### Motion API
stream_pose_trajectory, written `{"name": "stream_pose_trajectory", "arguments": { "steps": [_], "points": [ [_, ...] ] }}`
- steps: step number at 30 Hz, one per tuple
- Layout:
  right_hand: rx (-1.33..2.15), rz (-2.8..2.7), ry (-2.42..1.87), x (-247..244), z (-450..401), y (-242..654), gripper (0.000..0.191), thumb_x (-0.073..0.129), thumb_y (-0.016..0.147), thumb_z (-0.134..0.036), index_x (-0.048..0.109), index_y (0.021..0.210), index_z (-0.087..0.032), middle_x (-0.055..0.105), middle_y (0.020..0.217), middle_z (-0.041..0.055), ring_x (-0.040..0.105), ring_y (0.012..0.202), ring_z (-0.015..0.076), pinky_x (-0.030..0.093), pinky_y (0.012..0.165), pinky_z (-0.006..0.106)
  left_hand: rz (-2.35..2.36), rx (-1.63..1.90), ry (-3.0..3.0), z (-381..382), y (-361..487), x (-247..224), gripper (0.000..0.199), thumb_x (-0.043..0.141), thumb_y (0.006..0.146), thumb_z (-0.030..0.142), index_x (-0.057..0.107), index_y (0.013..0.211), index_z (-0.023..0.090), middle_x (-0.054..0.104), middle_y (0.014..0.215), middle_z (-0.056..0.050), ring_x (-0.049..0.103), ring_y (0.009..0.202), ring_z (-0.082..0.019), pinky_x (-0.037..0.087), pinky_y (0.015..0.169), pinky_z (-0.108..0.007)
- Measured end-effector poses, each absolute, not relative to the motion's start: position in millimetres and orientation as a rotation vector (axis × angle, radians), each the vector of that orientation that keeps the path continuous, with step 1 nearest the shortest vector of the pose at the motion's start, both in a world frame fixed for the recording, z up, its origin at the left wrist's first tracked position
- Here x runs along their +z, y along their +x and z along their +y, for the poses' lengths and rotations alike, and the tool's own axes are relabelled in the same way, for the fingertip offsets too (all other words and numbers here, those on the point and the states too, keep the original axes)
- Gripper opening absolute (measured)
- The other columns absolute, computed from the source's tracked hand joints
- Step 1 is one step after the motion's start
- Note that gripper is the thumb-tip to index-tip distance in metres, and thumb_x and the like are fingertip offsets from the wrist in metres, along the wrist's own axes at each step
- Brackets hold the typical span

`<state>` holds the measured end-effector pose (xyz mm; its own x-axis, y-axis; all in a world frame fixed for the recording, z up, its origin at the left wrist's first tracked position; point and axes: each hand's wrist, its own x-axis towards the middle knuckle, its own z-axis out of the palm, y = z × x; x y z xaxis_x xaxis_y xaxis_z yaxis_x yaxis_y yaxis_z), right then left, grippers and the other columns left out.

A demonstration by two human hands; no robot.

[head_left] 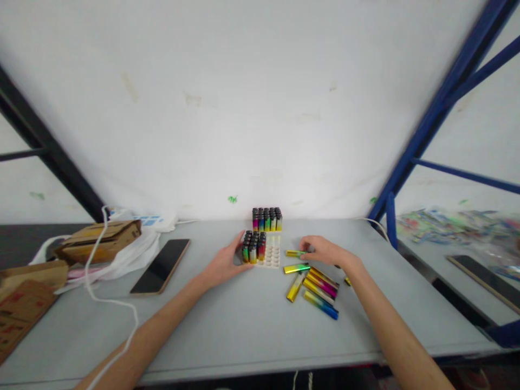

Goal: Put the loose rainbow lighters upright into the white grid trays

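My left hand (228, 264) has its thumb and fingers spread around the left side of a white tray (273, 258). Several black-topped, colourful cylinders (254, 248) stand upright in the tray's left part; holes show on its right. Behind it stands a full block of similar cylinders (267, 220). My right hand (314, 250) has its fingers closed on the right end of a yellow-green cylinder (293, 253) lying on the table. Just below that hand lie a green-yellow cylinder (296, 268), a yellow one (295, 288), a blue-yellow one (320, 305) and several others.
A dark phone (161, 266) lies left of my left hand. Farther left are a cardboard box (98, 239), white plastic bags and a white cable (92, 254) hanging across my left forearm. Blue metal framing (422, 122) rises at the right, with plastic packets (450, 230) beyond it.
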<state>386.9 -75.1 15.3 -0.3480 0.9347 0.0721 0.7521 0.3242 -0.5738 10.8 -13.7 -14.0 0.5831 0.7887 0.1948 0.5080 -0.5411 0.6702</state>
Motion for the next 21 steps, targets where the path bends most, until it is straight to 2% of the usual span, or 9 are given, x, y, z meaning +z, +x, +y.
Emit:
{"name": "stream_pose_trajectory", "arguments": {
  "steps": [5, 10, 13, 15, 18, 21],
  "points": [
    [0.56, -1.99, -1.48, 26.2, -75.6, 387.9, 0.03, 0.061, 0.096, -0.047, 0.068, 0.11, -0.021, 0.07, 0.078, 0.0022, 0.061, 0.07, 0.0208, 0.047, 0.071, 0.033, 1.064, 0.665, 2.23, -19.9, 12.3, -11.9, 0.112, 0.081, 0.08, 0.057, 0.026, 0.169, 0.019, 0.06, 0.154, -0.018, 0.057, 0.142, -0.042, 0.044, 0.123, -0.056],
    [0.656, -1.542, -1.307, 40.5, -64.6, 368.3, 0.051, 0.067, 0.087, -0.069, 0.071, 0.095, -0.019, 0.063, 0.074, 0.0009, 0.054, 0.067, 0.0172, 0.044, 0.064, 0.03, 1.057, 0.651, 2.209, -17.3, 12.3, -11.6, 0.115, 0.085, 0.076, 0.058, 0.027, 0.168, 0.021, 0.059, 0.154, -0.017, 0.055, 0.144, -0.042, 0.042, 0.123, -0.057],
    [0.747, -1.323, -1.191, 48.7, -60.6, 342.5, 0.058, 0.063, 0.085, -0.079, 0.064, 0.083, -0.021, 0.06, 0.075, 0.0008, 0.054, 0.069, 0.0166, 0.046, 0.063, 0.028, 1.072, 0.631, 2.219, -10.3, 13.8, -9.0, 0.122, 0.087, 0.073, 0.057, 0.024, 0.169, 0.015, 0.061, 0.151, -0.021, 0.057, 0.141, -0.044, 0.044, 0.122, -0.056],
    [0.857, -1.269, -1.096, 53.2, -61.5, 321.8, 0.058, 0.066, 0.083, -0.08, 0.059, 0.083, -0.023, 0.062, 0.079, 0.0008, 0.057, 0.072, 0.0166, 0.05, 0.065, 0.028, 1.071, 0.597, 2.247, -4.4, 15.1, -5.5, 0.129, 0.09, 0.069, 0.056, 0.022, 0.169, 0.011, 0.063, 0.148, -0.023, 0.058, 0.14, -0.046, 0.046, 0.12, -0.056],
    [1.101, -1.212, -0.948, 54.6, -65.8, 290.3, 0.053, 0.063, 0.088, -0.078, 0.053, 0.093, -0.026, 0.065, 0.08, -0.0012, 0.06, 0.065, 0.0153, 0.052, 0.063, 0.029, 1.054, 0.57, 2.301, 3.6, 16.0, -2.0, 0.135, 0.093, 0.063, 0.059, 0.022, 0.17, 0.015, 0.068, 0.142, -0.02, 0.06, 0.137, -0.047, 0.048, 0.117, -0.057],
    [1.189, -1.228, -0.899, 46.4, -69.4, 265.5, 0.052, 0.061, 0.09, -0.078, 0.05, 0.095, -0.027, 0.049, 0.061, -0.0085, 0.045, 0.049, 0.012, 0.042, 0.05, 0.024, 1.041, 0.608, 2.303, 6.8, 15.6, -3.9, 0.137, 0.094, 0.061, 0.061, 0.023, 0.17, 0.019, 0.069, 0.141, -0.02, 0.061, 0.136, -0.048, 0.048, 0.116, -0.057]
  ]
}}
